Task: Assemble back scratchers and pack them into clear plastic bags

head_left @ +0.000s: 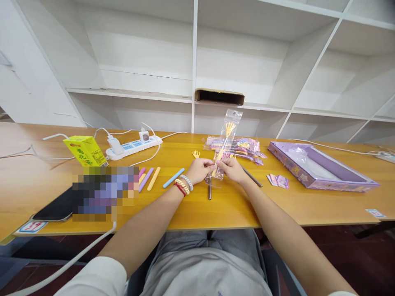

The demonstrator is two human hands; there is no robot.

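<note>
Between my two hands, a clear plastic bag (235, 116) stands tilted above the table. Inside it is a back scratcher (229, 128) with a yellow hand-shaped head and a yellow handle. My left hand (199, 169) pinches the bag's lower left edge. Fingers of my right hand (232, 169) close on its lower right side. Below my hands a metal rod (210, 192) lies on the table, its upper part hidden. Another yellow hand-shaped head (196, 154) shows behind my left hand. A dark rod (253, 177) lies right of my right hand.
Wrapped packages (247, 147) lie behind my hands. Left are a blue handle (173, 178), several coloured handles (153, 179), a power strip (135, 146), a yellow carton (88, 150) and a phone (55, 205). Right are small cards (278, 181) and an open purple box (336, 186).
</note>
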